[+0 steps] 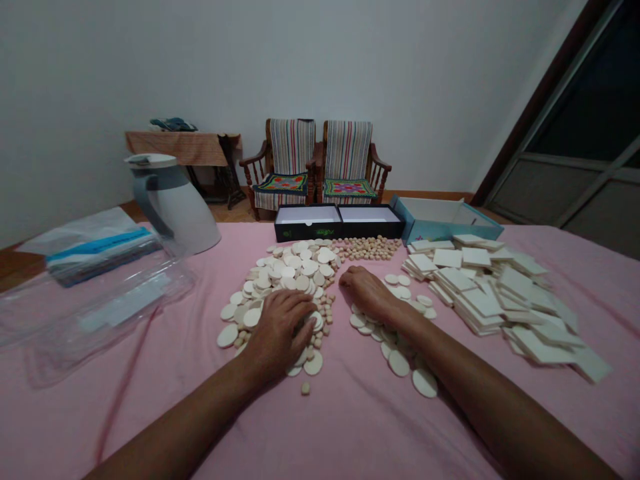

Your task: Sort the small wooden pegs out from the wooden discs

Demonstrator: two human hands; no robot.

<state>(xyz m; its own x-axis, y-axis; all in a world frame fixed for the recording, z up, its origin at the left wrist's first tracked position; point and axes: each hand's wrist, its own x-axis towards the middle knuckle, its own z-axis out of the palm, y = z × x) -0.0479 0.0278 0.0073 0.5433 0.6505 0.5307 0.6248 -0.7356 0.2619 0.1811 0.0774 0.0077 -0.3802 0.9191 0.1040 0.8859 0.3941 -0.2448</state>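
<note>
My left hand [281, 327] lies over a heap of thin white discs [273, 270], fingers stretched across it and the thumb apart, with discs near the fingertips. Small round wooden beads [327, 308] are mixed among these discs along the heap's right side. My right hand [361, 283] is beside the gap between the bead pile and a second, smaller group of white discs [399, 362]. Its fingers are curled downward, and whatever they hold is hidden. That forearm passes over part of the smaller group. One loose bead [305, 389] sits nearer to me.
Behind are a bead pile [373, 248], a black open box [305, 231] and a blue box [450, 223]. Square white tiles [483, 300] are heaped at right. At left stand a white jug [183, 213] and clear plastic packaging [115, 307] on the pink cloth [340, 433].
</note>
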